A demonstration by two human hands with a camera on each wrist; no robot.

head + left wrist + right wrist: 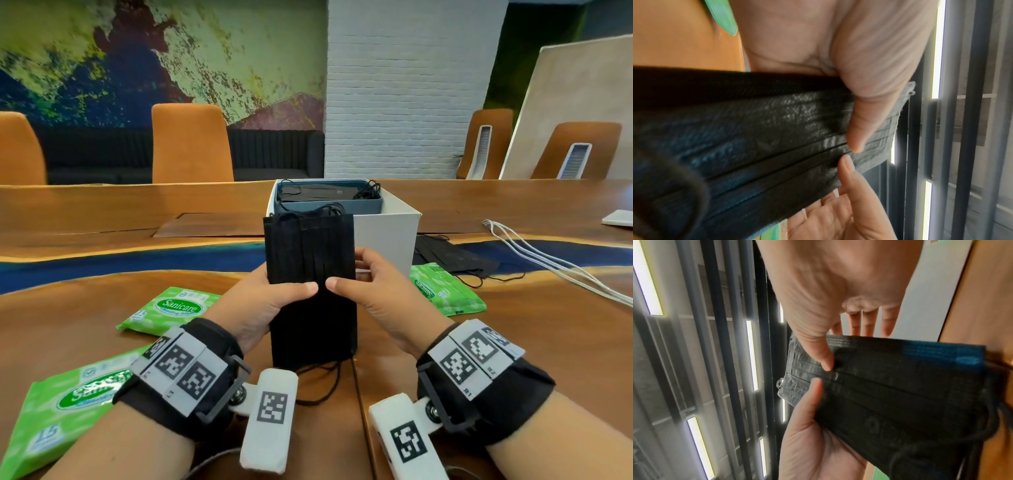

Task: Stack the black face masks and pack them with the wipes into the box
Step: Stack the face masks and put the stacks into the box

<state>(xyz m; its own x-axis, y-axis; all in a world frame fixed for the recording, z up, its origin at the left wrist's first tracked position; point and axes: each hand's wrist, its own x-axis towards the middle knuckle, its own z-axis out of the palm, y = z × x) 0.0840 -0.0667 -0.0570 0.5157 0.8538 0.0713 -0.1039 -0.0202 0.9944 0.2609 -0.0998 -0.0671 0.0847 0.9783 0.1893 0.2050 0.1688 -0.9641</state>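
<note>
Above table (513, 342), both hands (318, 301) pinch upright mask stack (310, 253), clear of box (387, 233)

Mask stack (310, 274) upright before the box (387, 233), wipes packs (171, 310) left, another (445, 289) right, loose masks (452, 257) behind it

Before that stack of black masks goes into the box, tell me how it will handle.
The stack of black masks is probably light and floppy: both the left hand and the right hand support it. The layers may slide apart, since edges look slightly uneven at the top. Its ear loops dangle loose below and could snag on the box rim.
</note>
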